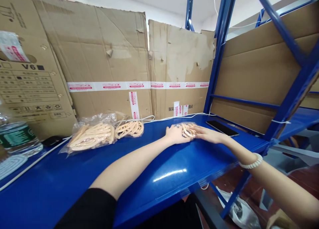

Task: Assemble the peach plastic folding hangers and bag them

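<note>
A small clear plastic bag of beige bands lies on the blue shelf top, between my two hands. Its contents look like thick, coiled loops. My left hand is closed around the bag's left side, its fingertips partly hidden. From the right, my right hand reaches in with fingers stretched out, touching the bands; its thumb does not show clearly. Further left are a larger bag of beige bands and a smaller bundle of beige bands, side by side.
A dark phone lies right of my hands. At far left stand a water bottle and a black object. A white cable crosses the shelf. Cardboard sheets wall the back; a blue post rises at right.
</note>
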